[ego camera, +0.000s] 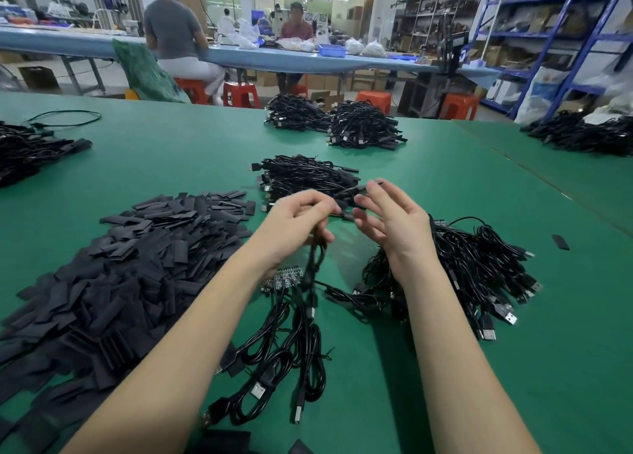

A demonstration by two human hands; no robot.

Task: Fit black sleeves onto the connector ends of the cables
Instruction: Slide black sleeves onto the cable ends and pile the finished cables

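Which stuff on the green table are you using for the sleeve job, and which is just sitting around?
For the job:
- left hand gripping a cable
- right hand, open
- pile of black sleeves
- cable heap at the right
- cable pile ahead

Just lying about:
- orange stools
- blue tray
- blue shelving

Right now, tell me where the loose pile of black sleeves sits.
In the head view, the sleeve pile lies on the green table, left of the left hand.
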